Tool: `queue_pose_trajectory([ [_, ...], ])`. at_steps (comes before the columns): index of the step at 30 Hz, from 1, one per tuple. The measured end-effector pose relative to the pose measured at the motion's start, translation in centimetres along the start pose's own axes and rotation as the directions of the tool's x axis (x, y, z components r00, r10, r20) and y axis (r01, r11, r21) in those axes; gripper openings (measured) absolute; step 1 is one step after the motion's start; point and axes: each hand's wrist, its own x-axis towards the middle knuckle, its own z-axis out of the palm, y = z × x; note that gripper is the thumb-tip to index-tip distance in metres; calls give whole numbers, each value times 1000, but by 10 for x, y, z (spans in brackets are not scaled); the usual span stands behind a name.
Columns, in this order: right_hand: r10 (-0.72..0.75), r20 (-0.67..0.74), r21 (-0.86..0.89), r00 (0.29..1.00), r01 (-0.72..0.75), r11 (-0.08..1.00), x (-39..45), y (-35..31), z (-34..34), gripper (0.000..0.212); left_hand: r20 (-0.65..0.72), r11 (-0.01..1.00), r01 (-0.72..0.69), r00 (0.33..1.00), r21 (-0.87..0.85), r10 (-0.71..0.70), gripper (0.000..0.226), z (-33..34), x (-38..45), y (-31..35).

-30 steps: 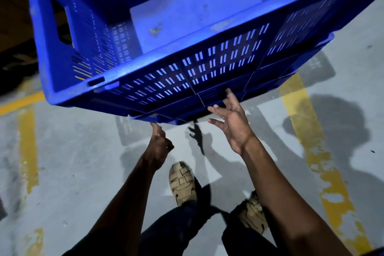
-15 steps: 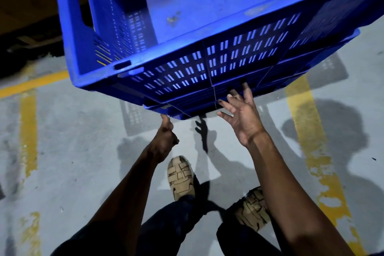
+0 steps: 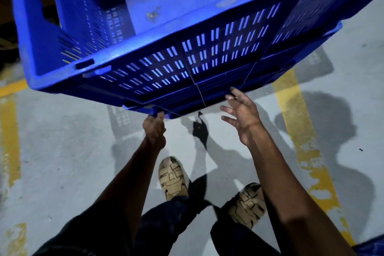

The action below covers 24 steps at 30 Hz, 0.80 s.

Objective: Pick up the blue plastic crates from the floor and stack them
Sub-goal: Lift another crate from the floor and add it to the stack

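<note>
Right hand [image 3: 242, 114] drew slightly back from crate stack [image 3: 187, 52] since earlier frame, fingers spread, empty, just beside lower crate wall. Left hand [image 3: 154, 129] closed at bottom corner; fingertips hidden, grip unclear. Stack on grey floor [image 3: 62, 141], far side cut off by frame.
</note>
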Motion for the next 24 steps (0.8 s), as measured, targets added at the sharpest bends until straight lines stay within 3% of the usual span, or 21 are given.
queue_pose_trajectory([
  [3, -6, -27, 20, 1000, 6, 1000, 2, -2, -1, 29, -91, 996, -18, 996, -89, 10, 16, 10, -1, 5],
  [6, 12, -31, 35, 999, -11, 999, -2, 1, 2, 29, -118, 989, 58, 990, -137, -75, 20, 12, -3, 0],
  [8, 29, -26, 43, 999, -28, 999, -8, 6, 4, 31, -86, 985, 103, 990, -140, -115, 42, 7, -5, -1],
  [10, 39, -32, 67, 999, -37, 997, -16, 12, 7, 35, -42, 989, 129, 990, -77, -132, 64, -2, -9, -5],
  [12, 42, -37, 93, 998, -38, 995, -28, 18, 8, 36, -10, 990, 136, 991, 29, -136, 71, -13, -21, -13],
  [15, 48, -32, 126, 998, -44, 991, -55, 32, 4, 37, 51, 972, 119, 990, 200, -132, 64, -29, -54, -28],
  [19, 92, -35, 193, 995, -84, 978, -92, 55, -15, 33, 158, 937, 82, 977, 340, -143, 22, -32, -110, -49],
  [24, 150, -171, 245, 974, -106, 964, -126, 75, -64, 28, 295, 886, 8, 941, 464, -163, 25, -1, -190, -73],
])
